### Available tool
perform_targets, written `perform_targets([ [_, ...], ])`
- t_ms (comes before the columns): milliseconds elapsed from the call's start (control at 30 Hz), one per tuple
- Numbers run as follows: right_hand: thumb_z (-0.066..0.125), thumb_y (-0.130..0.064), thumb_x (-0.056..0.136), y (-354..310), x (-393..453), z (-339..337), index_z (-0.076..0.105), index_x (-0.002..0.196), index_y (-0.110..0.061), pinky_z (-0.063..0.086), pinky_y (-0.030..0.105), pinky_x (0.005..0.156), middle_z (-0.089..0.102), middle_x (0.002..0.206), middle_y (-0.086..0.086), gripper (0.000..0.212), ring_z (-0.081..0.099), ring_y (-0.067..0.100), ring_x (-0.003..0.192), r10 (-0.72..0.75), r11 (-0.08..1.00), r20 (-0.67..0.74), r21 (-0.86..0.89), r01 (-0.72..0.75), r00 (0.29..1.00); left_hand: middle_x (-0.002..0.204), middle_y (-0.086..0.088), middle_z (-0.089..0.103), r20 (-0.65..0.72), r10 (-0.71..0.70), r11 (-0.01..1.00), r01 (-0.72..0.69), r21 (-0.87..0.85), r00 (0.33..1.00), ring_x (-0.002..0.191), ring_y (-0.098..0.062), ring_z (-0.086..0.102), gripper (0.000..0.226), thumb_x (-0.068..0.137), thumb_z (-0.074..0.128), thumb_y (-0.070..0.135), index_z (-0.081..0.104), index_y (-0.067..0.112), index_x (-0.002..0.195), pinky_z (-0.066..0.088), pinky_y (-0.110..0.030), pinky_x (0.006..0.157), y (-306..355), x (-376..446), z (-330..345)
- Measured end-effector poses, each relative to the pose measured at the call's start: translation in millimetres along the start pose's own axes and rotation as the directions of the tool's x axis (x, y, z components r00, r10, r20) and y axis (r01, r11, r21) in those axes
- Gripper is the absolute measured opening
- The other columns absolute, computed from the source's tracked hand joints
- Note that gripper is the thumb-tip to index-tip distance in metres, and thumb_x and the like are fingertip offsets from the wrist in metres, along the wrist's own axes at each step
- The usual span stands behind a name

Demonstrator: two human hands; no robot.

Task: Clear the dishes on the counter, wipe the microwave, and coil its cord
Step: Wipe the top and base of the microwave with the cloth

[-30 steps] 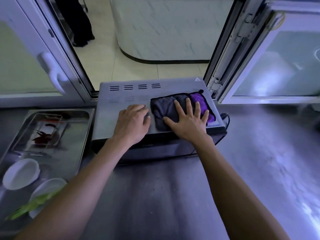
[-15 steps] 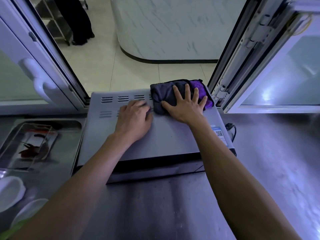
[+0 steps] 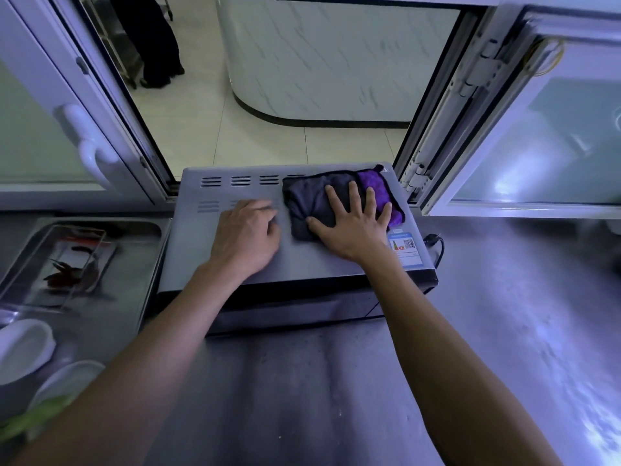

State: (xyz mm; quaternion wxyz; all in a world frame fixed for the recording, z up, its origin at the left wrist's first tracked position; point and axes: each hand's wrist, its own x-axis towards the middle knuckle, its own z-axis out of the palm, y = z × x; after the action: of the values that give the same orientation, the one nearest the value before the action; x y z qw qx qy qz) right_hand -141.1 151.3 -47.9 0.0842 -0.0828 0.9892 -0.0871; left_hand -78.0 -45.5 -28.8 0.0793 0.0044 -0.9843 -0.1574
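Head view: right hand (image 3: pixel 353 230), fingers spread, presses folded grey-and-purple cloth (image 3: pixel 312 203) atop grey metal microwave (image 3: pixel 302 264); left hand (image 3: pixel 245 235) braces beside, grasping nothing. Wiping under way; next stroke likely needs steady pressure.

I see a steel worktop (image 3: pixel 504 331). The microwave (image 3: pixel 302 264) sits on it under my hands. Left of my left hand (image 3: pixel 245 237), a metal tray (image 3: pixel 141 284). Right of my right hand (image 3: pixel 353 227), the black cord (image 3: pixel 438 245) lies on the steel.

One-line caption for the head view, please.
Right hand presses a grey-and-purple cloth flat on the microwave top while the left hand rests beside it.
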Motion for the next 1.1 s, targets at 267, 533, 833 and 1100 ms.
perform_targets([
  [267, 0.012, -0.09, 0.076, 20.8, -83.5, 13.4, -0.005, 0.153, -0.052, -0.012, 0.062, 0.117, -0.011, 0.167, -0.004, 0.088, -0.017, 0.03, 0.152, -0.017, 1.0, -0.013, -0.004, 0.017, 1.0, 0.138, 0.002, 0.06, 0.013, 0.002, 0.999, -0.002, -0.035, 1.0, 0.129, -0.023, 0.051, 0.04, 0.092, 0.047, 0.01, 0.066, 0.011, 0.127, 0.042, -0.045, 0.107, 11.3, -22.4, -1.5],
  [533, 0.015, -0.09, 0.075, 20.8, -78.8, 14.8, 0.0, 0.152, -0.054, -0.012, 0.064, 0.116, -0.007, 0.168, -0.006, 0.087, -0.016, 0.03, 0.152, 0.032, 0.999, -0.029, 0.008, -0.031, 0.999, 0.131, 0.002, 0.063, 0.005, 0.025, 0.999, -0.025, -0.026, 1.0, 0.126, -0.023, 0.051, 0.037, 0.093, 0.045, 0.011, 0.068, 0.014, 0.122, 0.043, -0.045, 0.104, 17.8, -11.2, 4.7],
  [833, 0.019, -0.09, 0.072, 7.0, -9.4, 5.5, 0.005, 0.153, -0.052, -0.013, 0.068, 0.113, -0.004, 0.168, -0.002, 0.09, -0.013, 0.035, 0.152, 0.041, 0.999, -0.026, 0.031, -0.04, 0.999, 0.131, -0.002, 0.062, 0.021, 0.008, 1.0, -0.008, -0.003, 1.0, 0.125, -0.028, 0.051, 0.037, 0.094, 0.047, 0.013, 0.063, 0.013, 0.128, 0.045, -0.046, 0.1, 14.7, 13.0, 8.2],
  [1100, 0.018, -0.089, 0.073, -11.7, 54.1, -1.1, 0.006, 0.154, -0.051, -0.013, 0.068, 0.113, -0.002, 0.168, -0.001, 0.09, -0.011, 0.035, 0.152, -0.003, 1.0, -0.038, 0.029, 0.004, 0.999, 0.121, -0.001, 0.063, 0.038, 0.023, 0.998, -0.025, 0.057, 0.999, 0.117, -0.028, 0.052, 0.027, 0.091, 0.048, 0.017, 0.068, 0.012, 0.108, 0.045, -0.042, 0.089, 4.4, 37.0, 10.8],
])
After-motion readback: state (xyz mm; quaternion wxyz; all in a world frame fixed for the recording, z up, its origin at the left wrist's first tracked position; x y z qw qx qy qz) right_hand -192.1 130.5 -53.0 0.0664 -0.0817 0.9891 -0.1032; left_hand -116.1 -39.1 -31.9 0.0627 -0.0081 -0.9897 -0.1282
